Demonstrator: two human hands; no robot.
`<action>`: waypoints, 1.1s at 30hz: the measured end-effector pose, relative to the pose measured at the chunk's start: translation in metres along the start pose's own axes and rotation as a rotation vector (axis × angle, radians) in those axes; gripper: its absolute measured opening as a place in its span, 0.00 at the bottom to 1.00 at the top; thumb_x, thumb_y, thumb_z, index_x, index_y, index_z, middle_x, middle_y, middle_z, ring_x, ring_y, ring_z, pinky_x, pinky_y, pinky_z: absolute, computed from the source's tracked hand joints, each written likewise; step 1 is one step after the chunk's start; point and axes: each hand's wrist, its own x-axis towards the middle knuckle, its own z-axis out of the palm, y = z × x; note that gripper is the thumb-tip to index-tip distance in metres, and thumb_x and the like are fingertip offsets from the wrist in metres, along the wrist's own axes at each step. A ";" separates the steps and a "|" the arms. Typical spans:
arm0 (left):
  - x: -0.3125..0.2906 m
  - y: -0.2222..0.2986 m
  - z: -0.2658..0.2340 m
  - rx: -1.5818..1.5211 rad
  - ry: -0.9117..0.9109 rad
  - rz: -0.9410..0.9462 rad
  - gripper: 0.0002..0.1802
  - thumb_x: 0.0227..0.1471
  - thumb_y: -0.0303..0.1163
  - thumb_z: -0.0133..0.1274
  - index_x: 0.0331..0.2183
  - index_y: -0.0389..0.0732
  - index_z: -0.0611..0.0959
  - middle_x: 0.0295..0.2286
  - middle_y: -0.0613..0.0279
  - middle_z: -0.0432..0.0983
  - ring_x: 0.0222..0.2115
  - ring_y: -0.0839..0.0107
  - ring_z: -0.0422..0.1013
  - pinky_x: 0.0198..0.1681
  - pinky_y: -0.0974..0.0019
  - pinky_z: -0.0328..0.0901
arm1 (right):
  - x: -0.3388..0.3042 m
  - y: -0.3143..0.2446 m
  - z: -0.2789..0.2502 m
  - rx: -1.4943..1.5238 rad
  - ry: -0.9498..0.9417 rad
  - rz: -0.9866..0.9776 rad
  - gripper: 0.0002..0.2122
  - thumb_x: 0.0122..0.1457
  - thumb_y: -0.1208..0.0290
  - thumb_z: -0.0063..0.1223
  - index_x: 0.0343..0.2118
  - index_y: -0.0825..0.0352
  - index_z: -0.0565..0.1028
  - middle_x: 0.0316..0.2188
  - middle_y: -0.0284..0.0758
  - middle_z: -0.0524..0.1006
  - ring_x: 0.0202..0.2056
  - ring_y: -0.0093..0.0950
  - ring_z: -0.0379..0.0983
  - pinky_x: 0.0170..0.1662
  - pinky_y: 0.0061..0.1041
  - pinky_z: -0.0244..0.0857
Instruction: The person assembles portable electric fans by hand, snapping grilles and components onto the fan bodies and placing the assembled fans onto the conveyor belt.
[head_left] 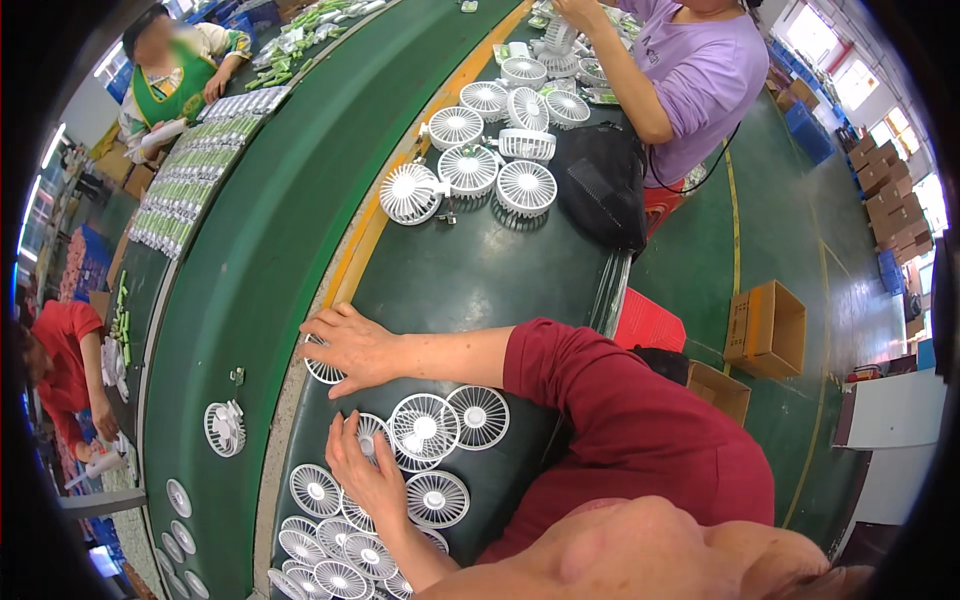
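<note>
My right hand (352, 350) reaches across to the belt-side edge of the green worktable. Its fingers and thumb span a white round fan grille (325, 370), which they partly cover. Close below it, my left hand (372, 478) lies over the loose grilles with its fingers stretched out. Another white grille (372, 436) shows between its forefinger and thumb; whether the fingers press on it I cannot tell. Beside that hand is a grille with fan blades (424, 426), overlapping a flat grille (479, 417). More grilles (368, 555) lie in an overlapping pile under my left wrist.
Assembled white fans (468, 170) stand farther along the table, near a black bag (602, 185) and a co-worker in purple (705, 75). The green conveyor (300, 190) carries a fan head (225, 430) and several discs. Two co-workers sit across it. Cardboard boxes (765, 330) stand on the floor.
</note>
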 end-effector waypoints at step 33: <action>-0.006 -0.025 0.005 -0.616 0.452 -0.211 0.31 0.58 0.44 0.49 0.57 0.38 0.64 0.54 0.46 0.63 0.52 0.51 0.64 0.55 0.54 0.59 | 0.154 -0.075 0.095 0.163 -0.297 -0.287 0.32 0.43 0.62 0.67 0.54 0.60 0.69 0.51 0.44 0.70 0.51 0.46 0.65 0.54 0.39 0.62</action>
